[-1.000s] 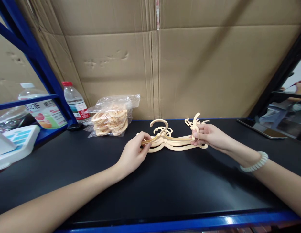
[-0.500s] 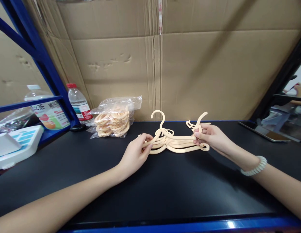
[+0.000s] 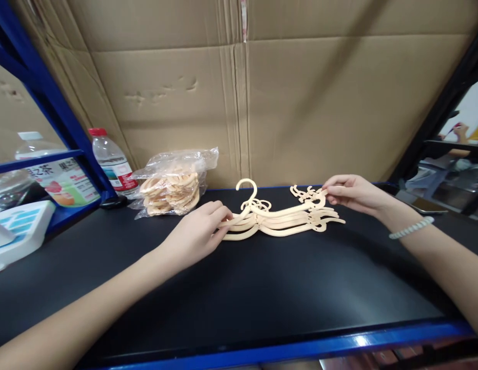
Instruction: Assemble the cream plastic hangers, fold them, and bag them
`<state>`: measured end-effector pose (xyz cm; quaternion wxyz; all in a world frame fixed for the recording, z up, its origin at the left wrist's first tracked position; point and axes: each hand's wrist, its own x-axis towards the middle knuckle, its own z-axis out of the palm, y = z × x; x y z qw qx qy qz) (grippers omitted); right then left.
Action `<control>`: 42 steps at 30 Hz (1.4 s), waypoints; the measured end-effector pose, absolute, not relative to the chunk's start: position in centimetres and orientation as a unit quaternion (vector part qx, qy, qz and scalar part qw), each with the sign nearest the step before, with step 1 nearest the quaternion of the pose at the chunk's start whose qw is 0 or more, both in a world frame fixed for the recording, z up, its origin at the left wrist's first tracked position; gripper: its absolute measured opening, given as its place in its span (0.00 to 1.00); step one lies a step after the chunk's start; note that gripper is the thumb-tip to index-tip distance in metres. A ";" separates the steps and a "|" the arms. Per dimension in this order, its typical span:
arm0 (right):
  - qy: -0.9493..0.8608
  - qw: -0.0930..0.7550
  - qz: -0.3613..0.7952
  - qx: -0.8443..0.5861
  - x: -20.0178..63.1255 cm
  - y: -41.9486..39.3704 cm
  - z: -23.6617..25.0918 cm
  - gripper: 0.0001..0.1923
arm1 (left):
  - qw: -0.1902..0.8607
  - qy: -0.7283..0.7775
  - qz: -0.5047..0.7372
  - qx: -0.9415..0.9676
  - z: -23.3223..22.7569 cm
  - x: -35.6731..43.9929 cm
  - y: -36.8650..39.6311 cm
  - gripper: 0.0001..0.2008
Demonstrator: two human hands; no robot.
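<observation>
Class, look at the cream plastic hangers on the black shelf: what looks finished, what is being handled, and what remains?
Done: several loose hangers lie stacked on the black shelf. In hand: the left hand pinches the stack's left end, and the right hand grips the top hanger's right tip. Left: a clear bag of hangers sits untouched by the cardboard wall.

Both forearms come in bare, no sleeves showing, left hand (image 3: 196,234) without rings, right hand (image 3: 352,192) likewise, and a pale beaded bracelet (image 3: 411,227) circles the right wrist.
</observation>
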<state>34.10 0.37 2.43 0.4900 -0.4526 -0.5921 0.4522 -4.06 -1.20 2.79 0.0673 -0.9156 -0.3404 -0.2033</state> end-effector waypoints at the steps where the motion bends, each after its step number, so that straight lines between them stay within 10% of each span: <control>1: -0.615 0.460 0.440 -0.466 34.6 0.4 2.6 0.13 | 0.078 -0.332 -0.182 -0.922 3.0 -4.1 -1.4 0.06; 14: -0.805 0.110 0.274 -0.514 34.8 -0.2 3.2 0.12 | 0.049 -0.323 -0.080 -0.942 2.0 -3.4 -2.3 0.08; 24: -0.809 0.060 0.179 -0.557 33.7 -1.0 3.3 0.08 | 0.155 -0.403 -0.078 -0.899 1.0 -2.0 -3.7 0.12; 31: -0.848 0.200 0.042 -0.488 28.9 -3.3 2.1 0.23 | 0.038 -0.376 -0.104 -0.920 0.1 -0.9 -6.7 0.26; 42: -0.873 0.098 -0.040 -0.477 24.3 -4.2 -2.0 0.31 | -0.015 -0.391 -0.048 -0.919 -0.8 -1.0 -6.5 0.31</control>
